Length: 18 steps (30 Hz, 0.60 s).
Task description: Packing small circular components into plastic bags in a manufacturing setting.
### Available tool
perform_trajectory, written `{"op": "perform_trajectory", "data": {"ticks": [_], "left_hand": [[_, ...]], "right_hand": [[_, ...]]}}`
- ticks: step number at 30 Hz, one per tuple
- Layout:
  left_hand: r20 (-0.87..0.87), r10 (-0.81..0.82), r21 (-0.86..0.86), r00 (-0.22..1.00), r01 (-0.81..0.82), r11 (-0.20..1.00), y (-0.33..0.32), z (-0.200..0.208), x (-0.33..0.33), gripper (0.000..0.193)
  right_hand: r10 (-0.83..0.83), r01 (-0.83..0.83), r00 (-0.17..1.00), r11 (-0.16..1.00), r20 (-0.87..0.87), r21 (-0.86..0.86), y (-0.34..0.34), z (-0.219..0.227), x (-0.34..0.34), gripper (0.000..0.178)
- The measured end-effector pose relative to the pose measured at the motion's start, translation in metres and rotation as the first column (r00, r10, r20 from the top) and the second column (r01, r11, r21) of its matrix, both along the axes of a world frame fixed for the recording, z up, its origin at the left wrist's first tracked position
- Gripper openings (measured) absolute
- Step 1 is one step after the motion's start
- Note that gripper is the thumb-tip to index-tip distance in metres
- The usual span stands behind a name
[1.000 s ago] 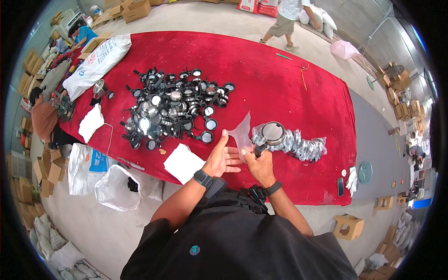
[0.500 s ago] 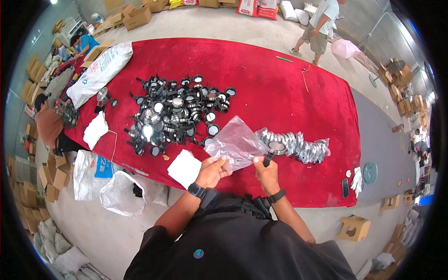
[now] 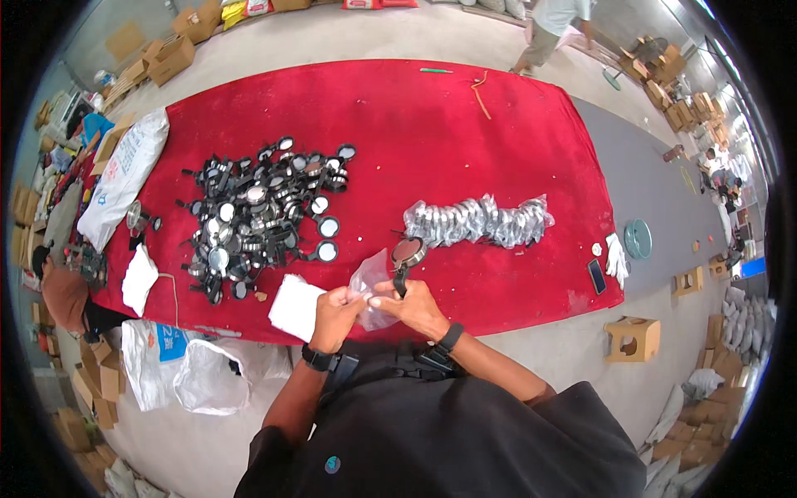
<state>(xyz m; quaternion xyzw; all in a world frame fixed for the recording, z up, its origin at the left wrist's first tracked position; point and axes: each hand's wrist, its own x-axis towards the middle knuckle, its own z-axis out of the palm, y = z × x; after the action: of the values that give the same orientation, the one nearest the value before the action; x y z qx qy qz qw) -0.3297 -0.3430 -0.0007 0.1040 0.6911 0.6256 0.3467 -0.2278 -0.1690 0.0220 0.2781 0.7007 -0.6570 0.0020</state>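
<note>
My left hand (image 3: 334, 317) is closed, pinching the mouth edge of a clear plastic bag (image 3: 371, 270). Close beside it, my right hand (image 3: 418, 310) grips the black handle of a round metal-rimmed piece (image 3: 408, 251); its thumb and finger also touch the bag's edge. The piece's brownish face points up, outside the bag. Beyond my right hand lies a row of similar pieces in clear bags (image 3: 477, 222). Left of that is a big heap of unbagged round pieces with black handles (image 3: 257, 217). A stack of white sheets (image 3: 296, 307) rests next to my left hand.
Red cloth (image 3: 465, 290) covers the table. At its right end lie a phone (image 3: 597, 277) and white gloves (image 3: 616, 259), near a greenish bowl (image 3: 638, 239). A white sack (image 3: 124, 178) lies far left. One person (image 3: 65, 295) works at the left; another (image 3: 552, 33) walks behind.
My hands have come together at the bag's mouth, and the bag is now gathered smaller between them. The round piece stays in my right hand. The whole view has shifted.
</note>
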Motion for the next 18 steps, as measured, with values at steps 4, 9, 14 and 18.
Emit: {"op": "perform_trajectory", "data": {"ticks": [4, 9, 14, 18], "left_hand": [[0.274, 0.003, 0.16, 0.962, -0.049, 0.986, 0.012, 0.0, -0.002, 0.013], [0.338, -0.007, 0.194, 0.941, -0.063, 0.979, 0.009, 0.002, 0.001, 0.018], [0.217, 0.044, 0.136, 0.975, -0.075, 0.988, 0.002, -0.004, -0.003, 0.019], [0.291, 0.023, 0.226, 0.956, -0.092, 0.97, 0.004, 0.001, -0.006, 0.021]], "right_hand": [[0.052, -0.064, 0.995, 0.986, -0.081, -0.156, 0.001, -0.02, 0.006, 0.017], [-0.001, -0.032, 0.993, 0.961, -0.116, -0.275, -0.002, -0.016, 0.004, 0.013], [-0.044, 0.027, 0.998, 0.935, -0.039, -0.354, 0.002, -0.006, 0.002, 0.014], [0.106, -0.127, 0.991, 0.937, -0.082, -0.326, -0.004, 0.003, -0.007, 0.015]]}}
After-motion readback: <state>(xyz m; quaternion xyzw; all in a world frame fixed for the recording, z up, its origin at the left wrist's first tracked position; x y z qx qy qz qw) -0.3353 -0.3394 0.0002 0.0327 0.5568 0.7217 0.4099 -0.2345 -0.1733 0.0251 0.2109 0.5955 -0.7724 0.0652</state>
